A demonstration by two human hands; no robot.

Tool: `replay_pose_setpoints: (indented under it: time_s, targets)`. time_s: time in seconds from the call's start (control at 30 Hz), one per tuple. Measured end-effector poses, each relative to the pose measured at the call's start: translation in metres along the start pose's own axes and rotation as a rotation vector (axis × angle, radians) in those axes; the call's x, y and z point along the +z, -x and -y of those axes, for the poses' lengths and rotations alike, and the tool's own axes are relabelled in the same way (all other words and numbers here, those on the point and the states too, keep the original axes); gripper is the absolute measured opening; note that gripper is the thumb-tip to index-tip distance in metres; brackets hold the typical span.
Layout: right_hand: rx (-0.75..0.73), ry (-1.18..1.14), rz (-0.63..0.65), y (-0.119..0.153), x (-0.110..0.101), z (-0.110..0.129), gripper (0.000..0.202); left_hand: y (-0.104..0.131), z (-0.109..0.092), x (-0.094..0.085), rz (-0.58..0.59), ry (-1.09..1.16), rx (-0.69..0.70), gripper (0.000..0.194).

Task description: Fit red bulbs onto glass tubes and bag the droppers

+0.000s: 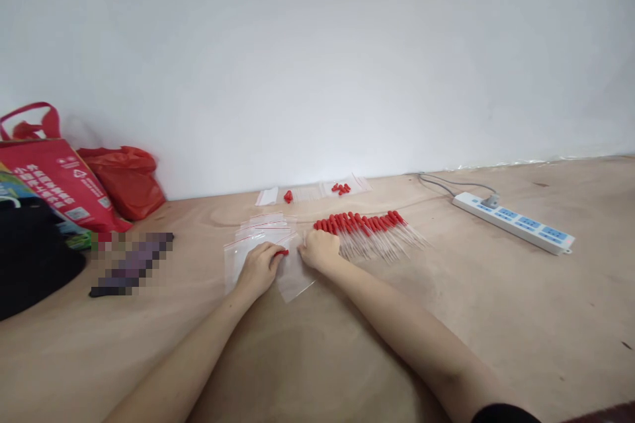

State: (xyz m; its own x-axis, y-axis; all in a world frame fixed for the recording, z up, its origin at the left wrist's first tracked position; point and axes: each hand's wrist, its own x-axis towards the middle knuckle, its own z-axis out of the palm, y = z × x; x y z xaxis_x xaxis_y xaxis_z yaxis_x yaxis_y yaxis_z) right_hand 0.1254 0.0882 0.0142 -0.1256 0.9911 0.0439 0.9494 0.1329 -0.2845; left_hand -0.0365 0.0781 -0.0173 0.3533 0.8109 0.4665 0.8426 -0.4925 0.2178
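Note:
My left hand (260, 268) is closed, with a small red piece (282, 252) pinched at its fingertips. Under and beside it lie several clear zip bags (262, 228) with red seal lines. One clear bag (296, 277) lies between my hands. My right hand (320, 249) is closed at the right edge of that bag; its fingertips are too small to show what they grip. Just right of it stretches a row of clear thin sticks with red tops (367, 223), lying side by side on the table.
Small red pieces (340, 189) on clear bags and a red piece (288, 196) lie near the wall. A power strip (513, 221) with a plugged-in cable is at right. Red bags (64, 185), a black item (34, 254) and a blurred-out object (133, 266) are at left.

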Motion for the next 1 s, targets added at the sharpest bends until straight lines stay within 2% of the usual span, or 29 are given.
replay_pose_setpoints:
  time_s: [0.13, 0.33, 0.5, 0.63, 0.77, 0.87, 1.0]
  targets:
    - [-0.033, 0.015, 0.070, -0.004, 0.005, 0.009, 0.022, -0.001, 0.007, -0.001, 0.003, -0.014, -0.005, 0.017]
    - [-0.100, 0.021, 0.017, 0.004, 0.002, 0.008, 0.022, 0.000, 0.003, -0.006, -0.043, -0.009, -0.029, 0.015]
    - [-0.296, -0.130, -0.165, 0.020, 0.000, -0.026, 0.023, 0.001, -0.022, -0.011, -0.183, 0.081, -0.020, 0.022]
    - [-0.434, -0.266, -0.302, 0.039, 0.007, -0.074, 0.018, 0.007, -0.044, -0.007, -0.112, 0.176, 0.036, 0.022]
    - [-0.521, -0.249, -0.360, 0.058, 0.008, -0.109, 0.020, 0.013, -0.058, -0.001, -0.054, 0.229, 0.057, 0.019]
    - [-0.563, -0.243, -0.342, 0.067, 0.004, -0.112, 0.020, 0.015, -0.064, 0.002, -0.028, 0.235, 0.094, 0.018]
    - [-0.605, -0.245, -0.312, 0.072, 0.000, -0.096, 0.017, 0.016, -0.064, 0.004, -0.023, 0.238, 0.094, 0.020]
